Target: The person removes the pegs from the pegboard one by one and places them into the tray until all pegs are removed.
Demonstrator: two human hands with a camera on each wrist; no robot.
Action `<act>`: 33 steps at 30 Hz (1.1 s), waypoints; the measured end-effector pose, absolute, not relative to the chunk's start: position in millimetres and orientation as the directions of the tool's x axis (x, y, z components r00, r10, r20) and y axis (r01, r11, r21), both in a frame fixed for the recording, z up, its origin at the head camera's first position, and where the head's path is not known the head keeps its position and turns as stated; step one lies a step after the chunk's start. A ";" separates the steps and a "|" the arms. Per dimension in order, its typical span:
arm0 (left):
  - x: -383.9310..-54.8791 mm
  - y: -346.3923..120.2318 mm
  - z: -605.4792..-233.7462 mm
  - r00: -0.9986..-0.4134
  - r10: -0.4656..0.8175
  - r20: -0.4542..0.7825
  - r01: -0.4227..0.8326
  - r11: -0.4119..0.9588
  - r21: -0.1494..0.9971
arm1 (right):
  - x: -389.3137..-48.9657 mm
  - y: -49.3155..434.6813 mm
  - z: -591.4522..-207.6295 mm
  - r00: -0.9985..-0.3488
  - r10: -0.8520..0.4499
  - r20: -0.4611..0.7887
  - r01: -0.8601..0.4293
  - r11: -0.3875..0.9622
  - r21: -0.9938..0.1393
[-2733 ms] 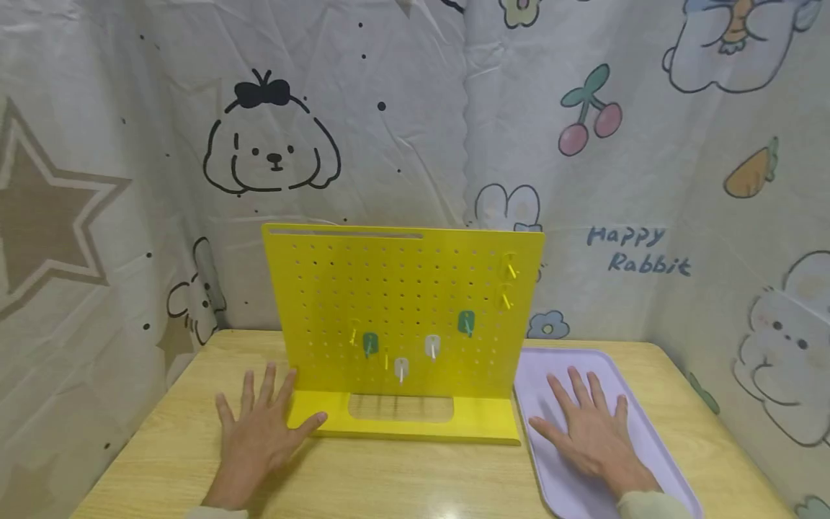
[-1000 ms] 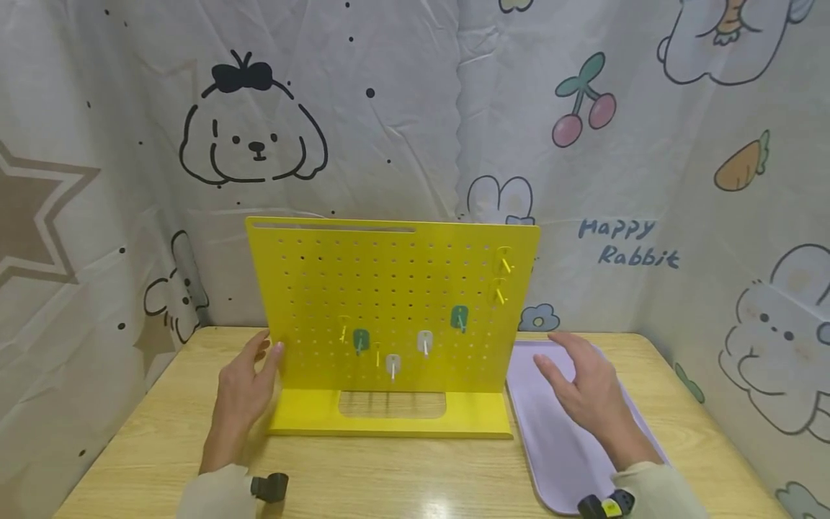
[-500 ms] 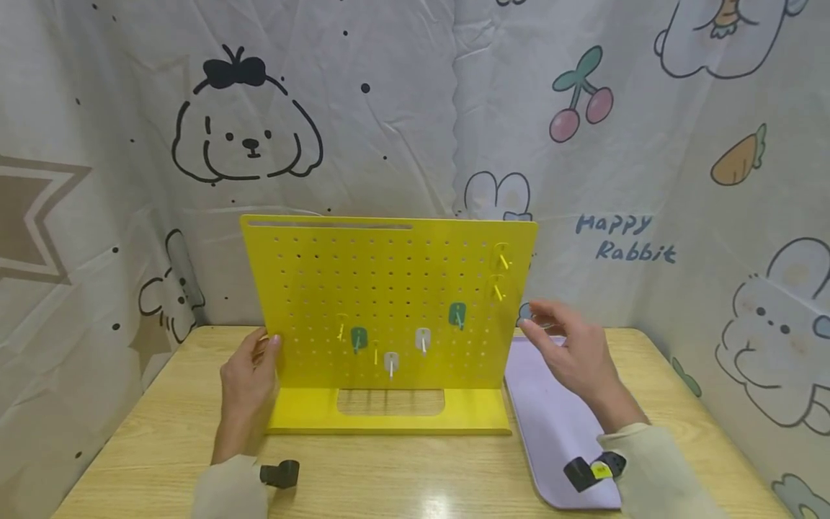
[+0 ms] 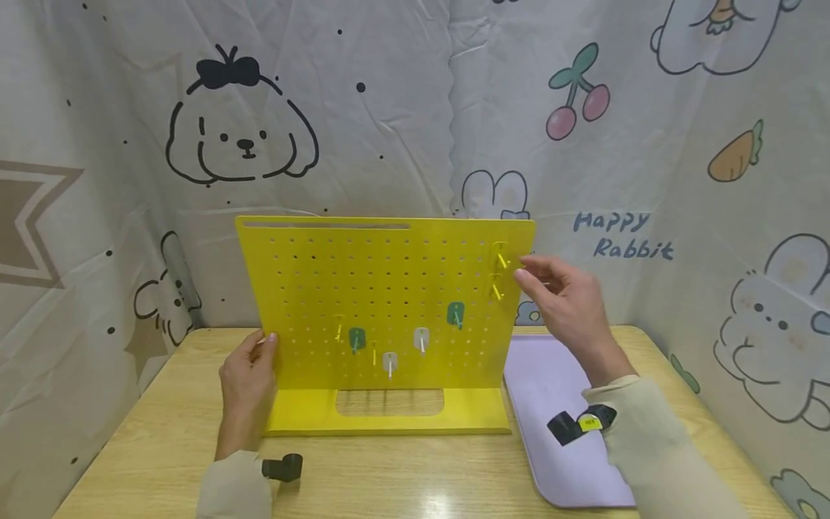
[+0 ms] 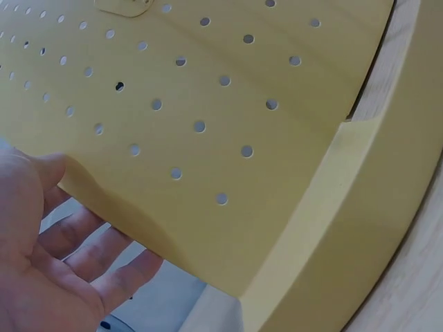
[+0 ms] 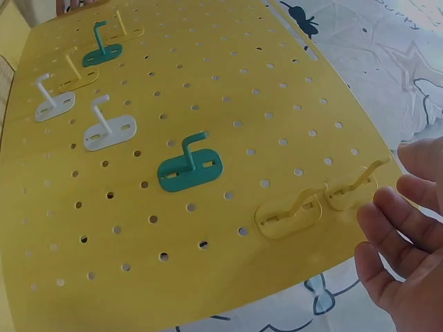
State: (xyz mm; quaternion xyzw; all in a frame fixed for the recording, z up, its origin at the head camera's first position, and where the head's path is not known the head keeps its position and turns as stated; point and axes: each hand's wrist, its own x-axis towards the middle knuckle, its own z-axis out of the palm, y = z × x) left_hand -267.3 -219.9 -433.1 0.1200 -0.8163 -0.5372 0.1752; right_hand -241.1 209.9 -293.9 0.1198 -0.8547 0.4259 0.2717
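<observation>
A yellow pegboard point(image 4: 337, 288) stands upright on its flat base. At its left edge my left hand point(image 4: 248, 375) holds on, the thumb point(image 5: 48, 169) over the front face and the other fingers at the edge and partly behind it. My right hand point(image 4: 570, 303) is by the upper right edge, thumb and fingers spread around nothing, close to the top yellow hook point(image 6: 356, 188). Below that is a second yellow hook point(image 6: 291, 214). Lower down sit a green hook point(image 6: 190, 169), a white hook point(image 6: 109, 131), another white hook point(image 6: 55, 105), another green hook point(image 6: 102, 54) and two more yellow hooks.
A lilac tray point(image 4: 551, 447) lies on the wooden table point(image 4: 389, 476) to the right of the board, partly under my right forearm. Behind hangs a printed curtain point(image 4: 389, 108). Black wrist cameras point(image 4: 282, 468) are strapped to both sleeves.
My left hand has come from lying flat on the table to holding the board's left edge. My right hand has risen from over the tray to the upper right hooks.
</observation>
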 end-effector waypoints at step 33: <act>-269.2 -222.7 -427.9 -0.898 -0.422 0.127 -0.048 0.380 0.924 | -256.9 202.8 -285.3 -0.856 0.041 0.515 -0.418 0.533 -0.736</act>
